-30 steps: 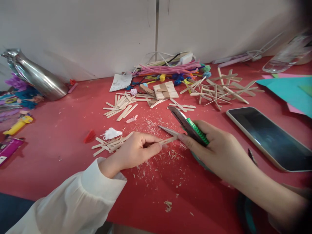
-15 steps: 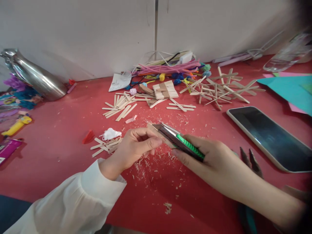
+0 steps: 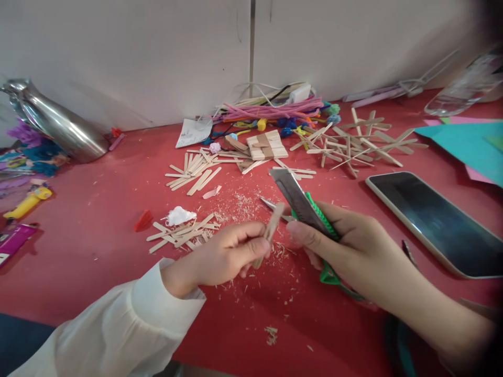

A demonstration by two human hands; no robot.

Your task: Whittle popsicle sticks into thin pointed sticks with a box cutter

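Observation:
My left hand pinches a short wooden craft stick, tilted up between thumb and fingers. My right hand is wrapped round a utility knife with a green ribbed part, its broad metal end pointing up and left. The knife and the stick are apart. Behind the stick and the right hand shows a slim pointed metal blade, apparently of scissors lying on the table; a green loop appears below the hand. Wood shavings are scattered under both hands. Loose craft sticks and a white lump lie beside my left hand.
A phone lies to the right. More craft sticks, a taped stick bundle and pink pipe cleaners lie toward the wall. A metal jug stands at left, a clear bottle at far right.
The knife has lifted off the stick and swung more upright, moving right. My left hand has shifted slightly right and down and turned the stick upward.

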